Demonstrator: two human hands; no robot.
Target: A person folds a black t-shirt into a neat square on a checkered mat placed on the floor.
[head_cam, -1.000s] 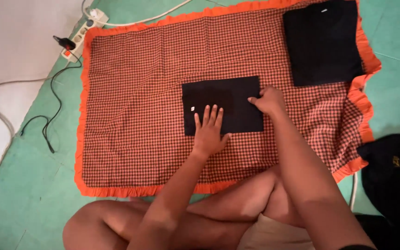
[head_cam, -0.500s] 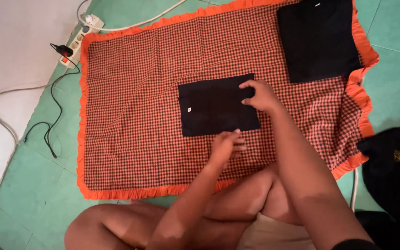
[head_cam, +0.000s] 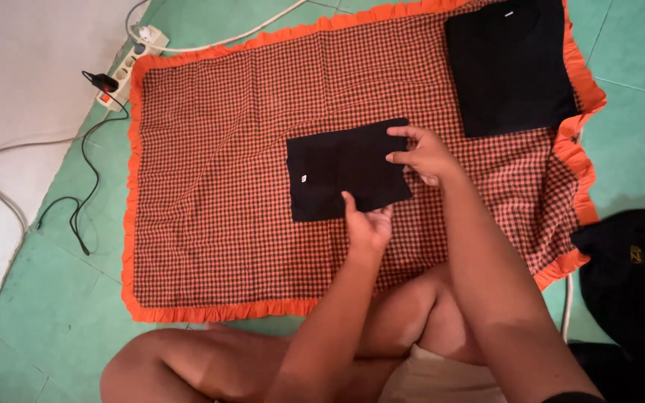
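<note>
Head view, seen as I follow the feed from afar. Folded black garment (head_cam: 345, 170) lies flat near the middle of the red-and-black checked cloth (head_cam: 218, 186), which has an orange frilled border and is spread on the green tiled floor (head_cam: 54, 298). A small pale tag shows near the garment's left edge. My reading of the right hand (head_cam: 421, 153): fingers loosely bent, fingertips at the garment's right edge near its far corner; I cannot tell whether they pinch the fabric or only touch it. The left hand (head_cam: 367, 224) sits at the garment's near edge, palm turned up, fingers half open, thumb over the hem; a firm grip cannot be confirmed. A second folded black garment (head_cam: 513, 63), larger, rests at the cloth's far right corner, well apart from the first. Off the cloth's far left corner lie a white power strip (head_cam: 136, 56) and a black cable (head_cam: 83, 186) trailing along the floor. A dark bundle of fabric (head_cam: 628, 276) lies on the floor beyond the cloth's right edge. Bare knees show at the cloth's near edge.
</note>
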